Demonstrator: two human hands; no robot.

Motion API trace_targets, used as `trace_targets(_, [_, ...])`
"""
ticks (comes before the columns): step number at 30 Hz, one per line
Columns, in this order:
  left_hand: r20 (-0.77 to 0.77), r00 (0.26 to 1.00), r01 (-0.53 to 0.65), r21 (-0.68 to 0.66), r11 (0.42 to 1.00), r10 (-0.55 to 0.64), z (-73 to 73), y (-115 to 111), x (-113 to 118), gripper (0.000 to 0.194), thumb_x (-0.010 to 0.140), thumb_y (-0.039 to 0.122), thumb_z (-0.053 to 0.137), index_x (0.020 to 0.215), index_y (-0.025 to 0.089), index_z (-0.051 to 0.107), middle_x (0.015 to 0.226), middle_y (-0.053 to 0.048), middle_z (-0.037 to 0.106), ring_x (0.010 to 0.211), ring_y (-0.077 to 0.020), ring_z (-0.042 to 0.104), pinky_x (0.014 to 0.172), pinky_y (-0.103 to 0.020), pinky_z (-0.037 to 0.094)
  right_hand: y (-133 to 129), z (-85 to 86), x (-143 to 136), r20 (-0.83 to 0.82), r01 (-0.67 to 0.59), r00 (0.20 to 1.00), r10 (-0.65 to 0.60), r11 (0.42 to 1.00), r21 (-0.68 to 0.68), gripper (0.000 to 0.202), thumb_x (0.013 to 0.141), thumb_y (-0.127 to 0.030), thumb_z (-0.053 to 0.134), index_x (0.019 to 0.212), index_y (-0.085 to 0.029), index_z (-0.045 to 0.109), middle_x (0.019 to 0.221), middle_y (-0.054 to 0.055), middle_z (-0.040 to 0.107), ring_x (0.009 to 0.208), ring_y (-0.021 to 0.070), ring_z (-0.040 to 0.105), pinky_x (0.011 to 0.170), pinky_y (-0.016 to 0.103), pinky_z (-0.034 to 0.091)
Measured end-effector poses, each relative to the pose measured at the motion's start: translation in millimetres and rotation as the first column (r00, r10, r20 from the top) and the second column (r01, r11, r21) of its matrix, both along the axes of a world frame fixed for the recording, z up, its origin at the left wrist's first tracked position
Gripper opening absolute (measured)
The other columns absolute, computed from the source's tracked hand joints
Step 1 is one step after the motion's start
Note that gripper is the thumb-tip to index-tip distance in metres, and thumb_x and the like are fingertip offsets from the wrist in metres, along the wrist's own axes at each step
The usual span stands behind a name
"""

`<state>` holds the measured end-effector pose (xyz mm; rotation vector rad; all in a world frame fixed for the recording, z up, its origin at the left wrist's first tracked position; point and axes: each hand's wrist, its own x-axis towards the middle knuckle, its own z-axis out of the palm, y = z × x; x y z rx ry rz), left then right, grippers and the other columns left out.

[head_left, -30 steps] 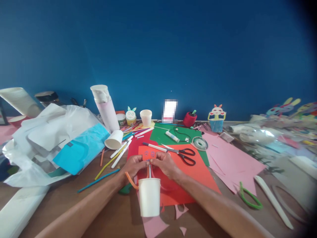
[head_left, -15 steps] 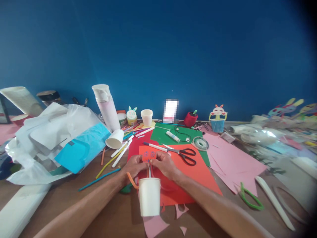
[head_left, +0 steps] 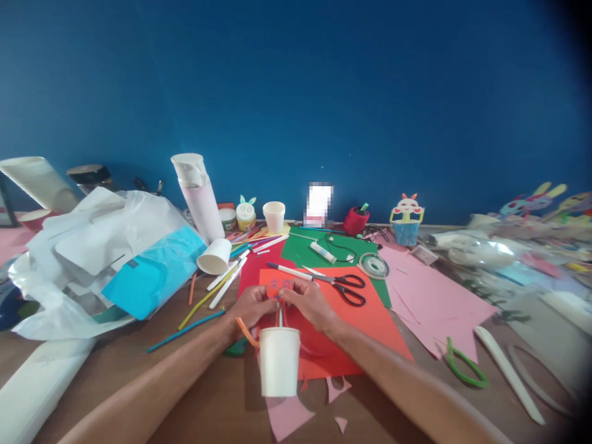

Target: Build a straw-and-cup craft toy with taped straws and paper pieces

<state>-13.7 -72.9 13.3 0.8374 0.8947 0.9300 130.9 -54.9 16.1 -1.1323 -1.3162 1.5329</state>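
Note:
Between my two hands is a small orange paper face (head_left: 280,287) with blue drawn eyes. My left hand (head_left: 251,306) pinches its left edge, and my right hand (head_left: 309,303) grips its right side and lower part. Below the face, a white stick (head_left: 280,317) runs down into a white paper cup (head_left: 280,362). An orange pipe cleaner (head_left: 247,332) sticks out from the cup's left side. Under my hands lies orange paper (head_left: 370,333), with black-handled scissors (head_left: 349,289) and a white marker (head_left: 289,271) at its top edge.
On the left are a plastic bag (head_left: 92,246), a tipped cup (head_left: 215,256) and pipe cleaners (head_left: 201,302). Tape (head_left: 374,265), a glue stick (head_left: 322,251) and pink paper (head_left: 435,302) lie right of centre. Behind stand a cup (head_left: 274,217) and a finished blue cup figure (head_left: 406,225).
The view has shifted slightly. Between my hands, the orange face has tilted a little and its upper edge now looks rounder; both hands keep their grip.

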Motion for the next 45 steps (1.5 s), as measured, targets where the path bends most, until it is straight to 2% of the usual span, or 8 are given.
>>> trace_targets(11, [-0.010,0.999,0.038,0.019,0.999,-0.038,-4.0,-0.3,-2.9,0.029,0.054,0.017,0.076,0.081,0.011,0.069,0.067,-0.003,0.068,0.059,-0.0132,0.060,0.063,-0.024,0.044,0.8,-11.7,-3.4,0.016,-0.009,1.000,0.007,0.997,0.072,0.013,0.064,-0.029,0.059,0.063,-0.016,0.056,0.057,-0.003,0.055,0.052,0.0088,0.046,0.050,0.021,0.036])
trace_targets(19, [0.025,0.995,0.100,-0.001,0.995,-0.100,-0.1,1.8,-6.6,0.034,0.052,0.019,0.078,0.083,0.011,0.068,0.071,-0.004,0.068,0.064,-0.0144,0.060,0.070,-0.026,0.044,0.9,-9.5,-2.5,-0.010,0.003,1.000,-0.003,0.997,0.073,0.013,0.065,-0.028,0.060,0.066,-0.015,0.058,0.062,-0.002,0.058,0.055,0.0100,0.049,0.054,0.022,0.038])
trace_targets(23, [0.065,0.990,0.128,-0.045,0.991,-0.125,0.7,3.4,-8.4,0.031,0.058,0.028,0.075,0.082,0.010,0.068,0.065,-0.005,0.067,0.057,-0.0134,0.059,0.061,-0.024,0.044,2.1,-9.6,-1.2,-0.033,-0.006,0.999,0.008,0.998,0.070,0.015,0.064,-0.030,0.062,0.066,-0.016,0.057,0.062,-0.002,0.059,0.057,0.0104,0.050,0.056,0.023,0.040])
trace_targets(26, [0.063,0.994,0.087,-0.041,0.995,-0.084,-4.5,4.6,-8.9,0.029,0.061,0.032,0.073,0.079,0.010,0.069,0.061,-0.005,0.066,0.053,-0.0126,0.057,0.057,-0.024,0.043,2.0,-9.5,-1.0,-0.052,-0.013,0.999,0.016,0.998,0.062,0.015,0.064,-0.031,0.062,0.066,-0.016,0.057,0.060,-0.003,0.058,0.055,0.0100,0.049,0.055,0.023,0.039])
trace_targets(32, [0.000,0.999,0.033,0.018,0.999,-0.033,-15.0,4.4,-9.0,0.023,0.063,0.030,0.072,0.079,0.012,0.070,0.067,-0.003,0.068,0.063,-0.0125,0.059,0.065,-0.022,0.043,-0.1,-10.1,-0.9,-0.045,-0.025,0.999,0.028,0.998,0.063,0.015,0.065,-0.030,0.062,0.068,-0.016,0.058,0.062,-0.002,0.059,0.057,0.0105,0.050,0.057,0.024,0.040])
trace_targets(37, [-0.002,1.000,0.029,0.059,0.998,-0.029,-17.8,3.7,-7.2,0.020,0.068,0.028,0.068,0.081,0.013,0.069,0.069,-0.003,0.068,0.062,-0.0126,0.059,0.066,-0.024,0.042,1.3,-13.4,-1.6,-0.060,-0.023,0.998,0.027,0.997,0.069,0.015,0.065,-0.031,0.062,0.068,-0.017,0.058,0.065,-0.002,0.059,0.060,0.0118,0.052,0.060,0.025,0.041])
trace_targets(45, [0.016,1.000,-0.022,0.052,0.998,0.021,-21.2,6.4,-6.2,0.023,0.068,0.032,0.068,0.078,0.011,0.067,0.063,-0.004,0.065,0.058,-0.0135,0.057,0.058,-0.025,0.041,1.4,-8.0,3.2,-0.065,-0.022,0.998,0.024,0.999,0.033,0.022,0.065,-0.036,0.065,0.061,-0.017,0.055,0.056,-0.005,0.054,0.052,0.0084,0.046,0.053,0.022,0.036])
